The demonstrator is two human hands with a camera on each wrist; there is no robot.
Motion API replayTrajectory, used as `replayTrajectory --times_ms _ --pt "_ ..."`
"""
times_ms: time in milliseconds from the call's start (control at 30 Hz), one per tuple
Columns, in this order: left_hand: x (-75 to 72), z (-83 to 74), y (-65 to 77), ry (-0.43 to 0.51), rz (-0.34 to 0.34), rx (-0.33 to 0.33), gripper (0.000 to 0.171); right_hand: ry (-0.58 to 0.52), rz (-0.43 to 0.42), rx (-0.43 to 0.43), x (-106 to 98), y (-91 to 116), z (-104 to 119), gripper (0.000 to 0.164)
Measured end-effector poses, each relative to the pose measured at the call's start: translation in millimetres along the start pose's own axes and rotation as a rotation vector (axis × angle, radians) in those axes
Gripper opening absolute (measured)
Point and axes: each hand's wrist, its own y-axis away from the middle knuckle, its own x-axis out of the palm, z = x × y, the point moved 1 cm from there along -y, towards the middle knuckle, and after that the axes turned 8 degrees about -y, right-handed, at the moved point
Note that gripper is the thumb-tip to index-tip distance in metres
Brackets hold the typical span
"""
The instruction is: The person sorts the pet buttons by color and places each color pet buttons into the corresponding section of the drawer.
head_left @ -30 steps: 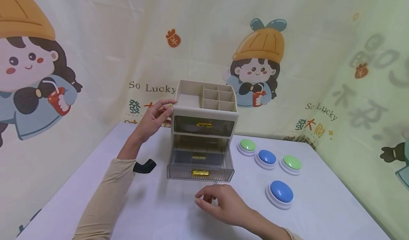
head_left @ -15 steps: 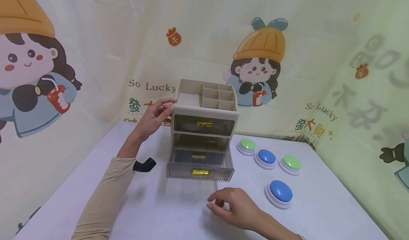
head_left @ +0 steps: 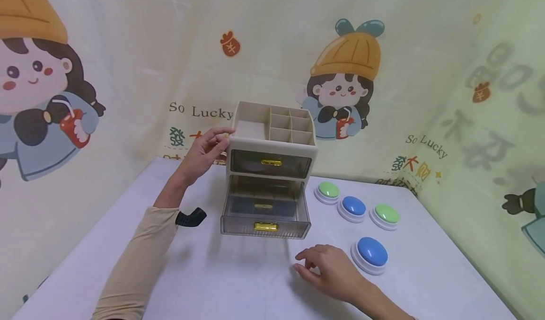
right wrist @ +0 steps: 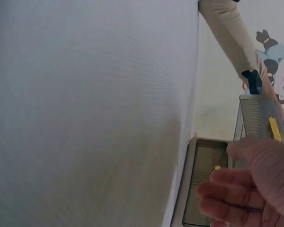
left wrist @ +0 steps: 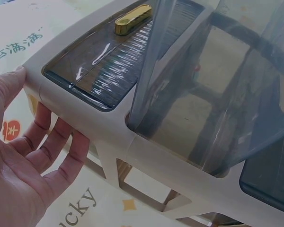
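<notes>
A beige desktop drawer organizer (head_left: 272, 145) stands on the table. Its top drawer (head_left: 247, 162) is closed, while the smoky clear drawer below (head_left: 242, 227), with a gold handle (head_left: 266, 226), is pulled out. Another closed drawer (head_left: 278, 208) shows through it. My left hand (head_left: 203, 153) grips the organizer's upper left corner; in the left wrist view the thumb lies at the front edge and the fingers bend against the side wall (left wrist: 71, 109). My right hand (head_left: 331, 270) holds nothing, fingers loosely bent, in front and to the right of the pulled-out drawer.
To the right lie two green push buttons, one near (head_left: 386, 214) and one farther back (head_left: 329, 190), and two blue ones, one large (head_left: 372, 251) and one behind it (head_left: 353, 207). A black strap piece (head_left: 191, 217) sticks out at my left cuff. Printed cloth (head_left: 272, 50) hangs behind.
My right hand has moved to the right, from in front of the pulled-out drawer toward the near blue button. The left hand keeps its place on the organizer.
</notes>
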Motion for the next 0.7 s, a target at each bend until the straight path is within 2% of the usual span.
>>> replayTrajectory --times_ms 133,267,567,700 --pt "-0.3 -1.2 0.0 -0.002 -0.002 -0.001 0.037 0.156 -0.052 -0.050 -1.9 -1.2 -4.0 0.015" --pt "-0.4 -1.5 -0.1 0.000 -0.004 0.001 0.036 0.222 -0.066 -0.038 -3.7 -4.5 -12.1 0.016" --pt "-0.5 -1.5 0.8 -0.004 -0.007 0.001 0.036 0.252 -0.182 0.003 -12.1 -14.6 -41.3 0.014" --pt "-0.8 -0.8 1.5 -0.026 -0.006 -0.008 0.036 0.224 -0.193 0.065 -15.1 -21.0 -56.0 0.013"
